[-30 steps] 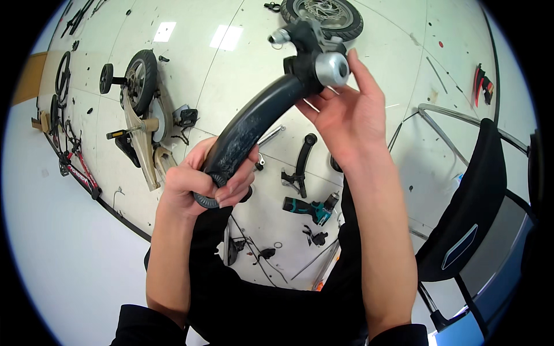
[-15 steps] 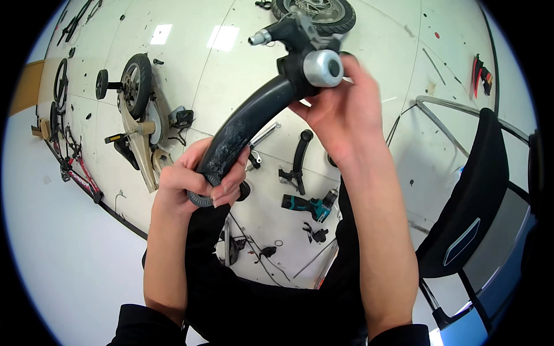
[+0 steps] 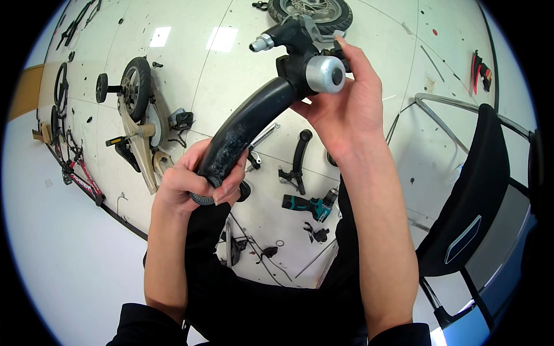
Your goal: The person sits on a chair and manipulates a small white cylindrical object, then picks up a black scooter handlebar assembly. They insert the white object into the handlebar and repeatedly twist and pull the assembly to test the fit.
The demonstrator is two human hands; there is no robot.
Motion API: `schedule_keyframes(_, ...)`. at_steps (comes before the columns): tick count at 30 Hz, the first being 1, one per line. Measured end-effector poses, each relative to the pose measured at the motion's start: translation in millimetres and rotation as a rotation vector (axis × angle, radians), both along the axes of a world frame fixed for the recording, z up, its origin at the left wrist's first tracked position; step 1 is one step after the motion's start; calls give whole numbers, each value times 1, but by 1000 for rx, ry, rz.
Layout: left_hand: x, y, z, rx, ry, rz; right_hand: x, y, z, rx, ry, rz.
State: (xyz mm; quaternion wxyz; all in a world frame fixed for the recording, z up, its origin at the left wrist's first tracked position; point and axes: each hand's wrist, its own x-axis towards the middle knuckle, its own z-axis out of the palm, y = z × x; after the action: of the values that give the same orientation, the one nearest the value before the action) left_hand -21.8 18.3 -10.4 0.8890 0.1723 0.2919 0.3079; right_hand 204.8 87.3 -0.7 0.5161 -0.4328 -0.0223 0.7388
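I hold a black curved handlebar (image 3: 245,127) up in front of me, running from lower left to upper right. My left hand (image 3: 190,184) is wrapped around its lower grip end. My right hand (image 3: 346,109) grips the upper end, where a black clamp block carries a round silver bell (image 3: 325,74) and a short lever with a metal tip (image 3: 264,42). My right fingers reach behind the bell and clamp.
On the white floor below lie a small wheel with a tan frame part (image 3: 138,109), a teal cordless drill (image 3: 309,205), a black crank-like part (image 3: 300,161), a wrench (image 3: 262,138), cables, and another wheel (image 3: 314,11) at the top. A black chair (image 3: 479,190) stands at right.
The handlebar's upper end has shifted slightly up and left in view, and my right fingers have moved further around the bell clamp. My left hand keeps its grip.
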Motion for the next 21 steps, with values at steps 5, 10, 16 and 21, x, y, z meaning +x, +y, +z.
schedule_keyframes(5, 0, 0, 0, -12, -18, -5, -2, -1, 3, 23, -39, 8)
schedule_keyframes(10, 2, 0, 3, -29, -30, 15, 3, 1, 0, 46, -13, 65)
schedule_keyframes(16, 0, -1, 0, -21, 37, -3, 0, -3, -8, -28, -82, 83)
schedule_keyframes(21, 1, 1, 5, 34, 203, -81, 4, -1, -5, -8, 19, 37)
